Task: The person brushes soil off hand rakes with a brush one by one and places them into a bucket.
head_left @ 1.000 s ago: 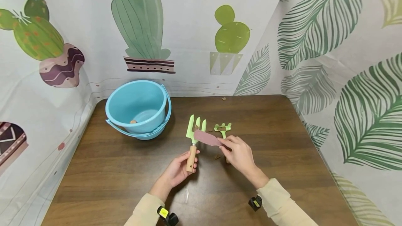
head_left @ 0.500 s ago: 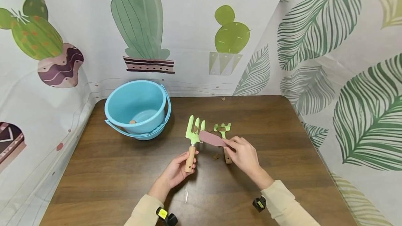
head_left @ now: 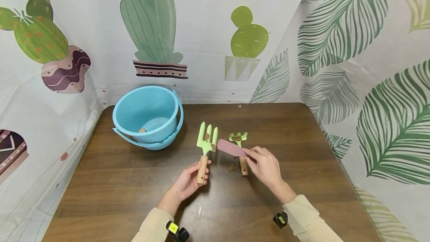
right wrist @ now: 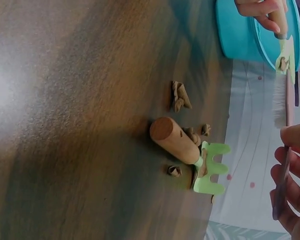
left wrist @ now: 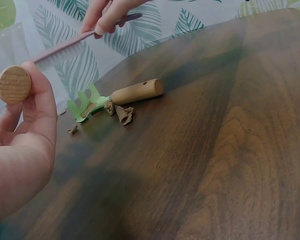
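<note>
My left hand [head_left: 189, 183] grips the wooden handle of a small garden fork [head_left: 204, 145], its green tines pointing away from me. Brown crumbly bits [head_left: 213, 147] cling to the fork's head. My right hand [head_left: 265, 166] pinches the handle of a pink brush [head_left: 230, 148]. White bristles [right wrist: 280, 102] show along one side of it in the right wrist view. The brush's end is just right of the fork's tines. Under the brush lies a small green hand rake [head_left: 243, 166] with a wooden handle, brown material between its prongs.
A light blue bucket [head_left: 158, 134] with a handle stands at the back left, a small brown lump [head_left: 142, 130] inside. Several brown flakes [left wrist: 124, 115] lie on the wooden table [head_left: 111, 193] around the rake. Printed cloth [head_left: 201, 40] hangs behind the table.
My right hand has drawn the brush to the right, off the fork's head, baring a brown bit there. The fork has shifted slightly left.
</note>
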`<action>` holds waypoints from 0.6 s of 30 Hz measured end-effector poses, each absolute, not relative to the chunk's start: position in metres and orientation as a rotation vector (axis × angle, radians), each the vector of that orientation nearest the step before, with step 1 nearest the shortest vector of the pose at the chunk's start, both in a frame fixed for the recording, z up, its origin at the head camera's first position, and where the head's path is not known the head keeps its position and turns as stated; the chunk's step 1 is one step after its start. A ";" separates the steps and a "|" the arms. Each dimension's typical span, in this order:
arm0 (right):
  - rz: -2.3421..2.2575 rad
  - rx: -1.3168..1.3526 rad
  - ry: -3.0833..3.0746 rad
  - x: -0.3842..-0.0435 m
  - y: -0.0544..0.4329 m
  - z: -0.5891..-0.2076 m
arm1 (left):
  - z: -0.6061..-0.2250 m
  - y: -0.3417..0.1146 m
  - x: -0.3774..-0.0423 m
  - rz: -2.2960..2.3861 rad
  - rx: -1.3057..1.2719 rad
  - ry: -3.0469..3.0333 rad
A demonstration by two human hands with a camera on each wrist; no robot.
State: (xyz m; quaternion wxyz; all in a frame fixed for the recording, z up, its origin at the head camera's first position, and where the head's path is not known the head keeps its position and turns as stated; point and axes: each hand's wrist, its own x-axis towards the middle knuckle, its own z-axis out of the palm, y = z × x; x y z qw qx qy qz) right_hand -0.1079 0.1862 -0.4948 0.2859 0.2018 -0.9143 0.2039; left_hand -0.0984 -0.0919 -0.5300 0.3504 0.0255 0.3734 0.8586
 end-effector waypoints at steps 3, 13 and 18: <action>0.571 0.533 -2.420 -0.109 0.182 -0.493 | -0.530 -0.091 -0.098 2.218 0.074 0.968; 0.642 0.563 -2.435 -0.108 0.161 -0.486 | -0.529 -0.085 -0.095 2.199 0.081 0.958; 0.639 0.601 -2.438 -0.107 0.156 -0.487 | -0.530 -0.083 -0.095 2.191 0.103 0.959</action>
